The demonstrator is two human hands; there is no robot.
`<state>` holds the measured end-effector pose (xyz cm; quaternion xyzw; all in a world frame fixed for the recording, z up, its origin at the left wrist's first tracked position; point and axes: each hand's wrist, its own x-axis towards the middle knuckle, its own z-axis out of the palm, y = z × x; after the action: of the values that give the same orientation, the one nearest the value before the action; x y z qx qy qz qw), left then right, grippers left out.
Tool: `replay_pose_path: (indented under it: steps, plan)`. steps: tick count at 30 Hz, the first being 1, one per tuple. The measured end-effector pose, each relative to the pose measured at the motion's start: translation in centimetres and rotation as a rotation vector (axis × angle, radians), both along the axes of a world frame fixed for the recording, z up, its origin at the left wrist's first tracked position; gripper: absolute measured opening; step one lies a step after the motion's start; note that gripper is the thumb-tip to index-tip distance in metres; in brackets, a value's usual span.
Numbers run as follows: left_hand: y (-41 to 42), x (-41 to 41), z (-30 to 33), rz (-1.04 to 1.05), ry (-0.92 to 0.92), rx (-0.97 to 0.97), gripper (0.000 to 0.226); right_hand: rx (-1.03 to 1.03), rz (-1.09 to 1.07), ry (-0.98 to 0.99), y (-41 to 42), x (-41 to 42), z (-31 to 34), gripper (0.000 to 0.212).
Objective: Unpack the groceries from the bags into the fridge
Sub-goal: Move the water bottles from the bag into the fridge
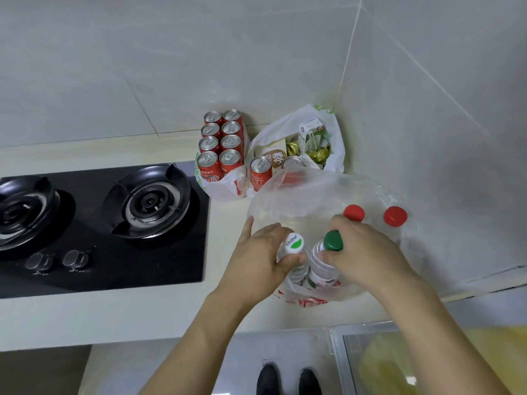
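A clear plastic bag [308, 195] stands on the counter at centre right and holds several water bottles. My left hand [256, 260] grips the neck of a white-capped bottle [294, 243]. My right hand [368, 252] grips the neck of a green-capped bottle [333, 240] beside it. Behind my right hand, two red-capped bottles [395, 215] stand in the same bag. Further back, a white bag [333, 155] holds a carton, gold-wrapped sweets and red cans. To its left, another bag [225, 183] holds several red cans [222, 141].
A black two-burner gas hob [94, 223] fills the counter's left side. The tiled wall [427, 109] forms a corner behind the bags. Below the counter edge at lower right is a glass-fronted surface [399, 363]. My shoes [288, 380] show on the floor.
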<state>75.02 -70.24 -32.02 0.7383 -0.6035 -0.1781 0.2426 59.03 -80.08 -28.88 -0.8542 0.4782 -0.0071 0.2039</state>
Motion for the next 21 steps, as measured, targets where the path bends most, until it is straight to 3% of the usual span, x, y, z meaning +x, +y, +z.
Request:
replay_pose_path:
  steps: [8, 12, 18, 21]
  plan:
    - [0.4, 0.6, 7.0, 0.155, 0.323, -0.214, 0.026, -0.01, -0.025, -0.29, -1.1, 0.8, 5.9, 0.025]
    - [0.7, 0.8, 11.8, 0.208, 0.572, -0.488, 0.02, -0.032, 0.011, -0.588, -1.2, 1.9, 9.6, 0.023]
    - [2.0, 2.0, 19.6, 0.377, 0.467, -0.889, 0.02, -0.175, 0.008, -0.938, -0.5, 5.1, 15.0, 0.022]
    - [2.9, 2.7, 21.9, 0.466, 0.37, -0.97, 0.019, -0.084, 0.009, -1.083, 0.4, 7.3, 17.3, 0.019]
